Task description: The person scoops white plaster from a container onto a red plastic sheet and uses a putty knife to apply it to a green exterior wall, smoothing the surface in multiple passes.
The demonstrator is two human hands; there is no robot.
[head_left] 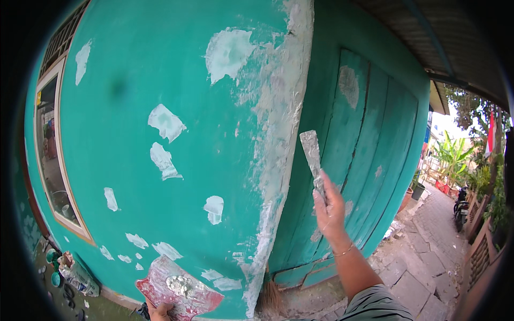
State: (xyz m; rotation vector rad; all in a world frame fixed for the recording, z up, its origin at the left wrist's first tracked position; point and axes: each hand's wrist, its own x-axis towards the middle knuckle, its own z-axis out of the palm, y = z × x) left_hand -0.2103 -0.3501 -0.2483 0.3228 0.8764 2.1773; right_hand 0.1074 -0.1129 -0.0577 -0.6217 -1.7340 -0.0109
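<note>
My right hand (330,211) grips a putty knife (311,151) by its handle, the blade pointing up and coated with pale filler. The blade is beside the wall's corner edge (292,112), which is smeared with whitish filler from top to bottom. Low at the left, my left hand (159,312) holds a red, filler-stained plate (155,273) by its near edge. A lump of grey-white putty (180,285) sits on it. The green wall (203,150) carries several pale filler patches, one large patch (229,52) near the top.
A framed window (59,155) is at the left. Below it stand an open sack (78,274) and green containers (55,278). Around the corner is a green panelled door (369,144). A broom (273,293) leans at the corner's foot. A paved alley (428,251) with a parked motorbike (461,207) runs off right.
</note>
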